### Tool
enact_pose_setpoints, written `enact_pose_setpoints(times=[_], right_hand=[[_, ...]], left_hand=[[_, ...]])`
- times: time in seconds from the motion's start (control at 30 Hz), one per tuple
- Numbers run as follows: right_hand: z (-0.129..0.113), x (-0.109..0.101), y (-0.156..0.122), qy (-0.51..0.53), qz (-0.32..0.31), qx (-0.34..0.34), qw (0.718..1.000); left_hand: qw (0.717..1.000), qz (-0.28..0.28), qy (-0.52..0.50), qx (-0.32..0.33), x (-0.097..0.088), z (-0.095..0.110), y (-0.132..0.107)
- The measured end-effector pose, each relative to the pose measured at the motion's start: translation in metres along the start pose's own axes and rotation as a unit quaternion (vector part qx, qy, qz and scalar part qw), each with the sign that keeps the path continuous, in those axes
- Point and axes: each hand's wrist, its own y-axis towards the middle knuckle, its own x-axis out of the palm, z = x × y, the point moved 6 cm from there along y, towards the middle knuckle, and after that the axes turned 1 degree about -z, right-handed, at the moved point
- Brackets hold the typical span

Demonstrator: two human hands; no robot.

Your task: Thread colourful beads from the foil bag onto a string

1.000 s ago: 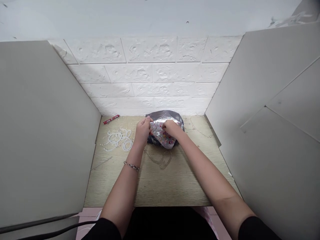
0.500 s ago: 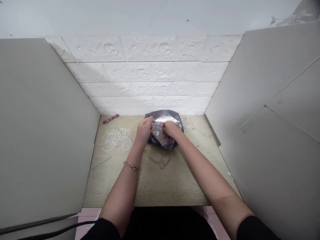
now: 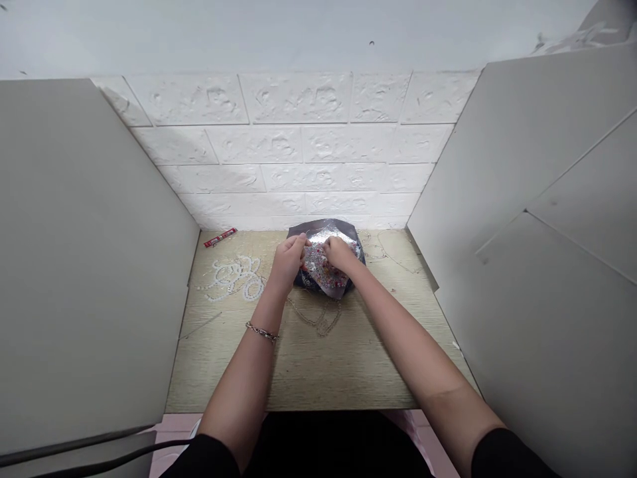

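A dark bag (image 3: 348,230) with a silvery lining lies opened out against the wall at the back of the table. Many tiny multicoloured beads (image 3: 322,273) are spread over its lining. My left hand (image 3: 288,262) is closed in a pinch at the bag's left side; a fine curved line shows by its fingertips, too thin to name. Over the beads, my right hand (image 3: 341,255) has its fingers curled together. Whatever it holds, if anything, is hidden. Just in front of the bag lies a strand of clear beads (image 3: 327,326).
White bead strands (image 3: 253,288) lie on the table (image 3: 343,378) left of the bag. A small red packet (image 3: 220,238) is at the back left corner. Grey panels stand at the left (image 3: 99,265) and right (image 3: 497,199). Fine strands (image 3: 398,262) lie right of the bag.
My right hand has shifted very slightly up over the beads. My left hand stays pinched in nearly the same spot, a touch lower.
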Motion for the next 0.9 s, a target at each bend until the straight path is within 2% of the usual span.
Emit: enact_pose_setpoints(times=[0.07, 0.2, 0.37, 0.47, 0.63, 0.77, 0.9], right_hand=[[0.001, -0.001, 0.002, 0.086, -0.023, 0.013, 0.996], [-0.002, -0.001, 0.005, 0.230, -0.082, 0.016, 0.969], [-0.003, -0.002, 0.006, 0.281, -0.092, 0.003, 0.955], [0.000, 0.000, 0.006, 0.232, -0.070, 0.009, 0.970], [0.007, 0.003, 0.003, 0.057, -0.007, 0.013, 0.998], [0.003, 0.007, 0.001, -0.056, 0.007, -0.005, 0.998], [-0.001, 0.010, -0.001, -0.124, 0.006, -0.024, 0.992]], left_hand=[[1.000, 0.002, 0.003, -0.002, 0.000, 0.000, -0.001], [1.000, 0.004, 0.010, 0.001, 0.000, 0.001, -0.002], [1.000, 0.003, 0.003, -0.001, 0.000, 0.000, 0.000], [1.000, -0.003, -0.009, -0.009, 0.000, -0.002, 0.000], [1.000, -0.009, -0.018, -0.015, 0.002, -0.001, -0.001], [1.000, -0.005, -0.018, -0.015, 0.003, 0.001, -0.002], [1.000, -0.006, -0.013, -0.016, 0.004, 0.001, -0.003]])
